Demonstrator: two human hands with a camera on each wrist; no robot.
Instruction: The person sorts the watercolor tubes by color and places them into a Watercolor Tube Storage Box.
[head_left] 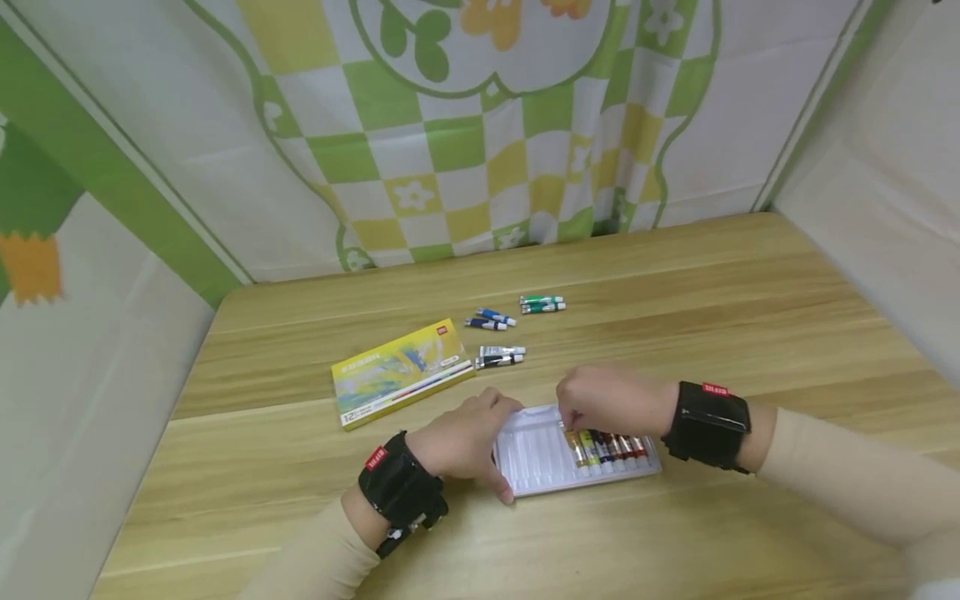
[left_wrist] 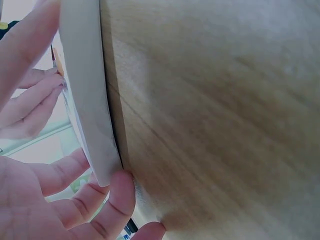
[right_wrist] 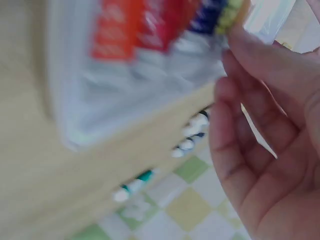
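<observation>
Six loose tubes [head_left: 543, 307] (three pairs), one tray [head_left: 542, 477], one box [head_left: 405, 375].

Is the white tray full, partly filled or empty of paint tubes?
Partly filled: in the head view, paint tubes line the right of the white tray; grooves by the left hand lie bare.

It looked like a small art corner: paint tubes [head_left: 604, 450] lay near the fingers [left_wrist: 120, 200], a wooden bench [head_left: 690, 333] sat under them, a checked cloth [head_left: 457, 146] hung beyond them, and pale walls [head_left: 885, 158] stood on both sides.
</observation>
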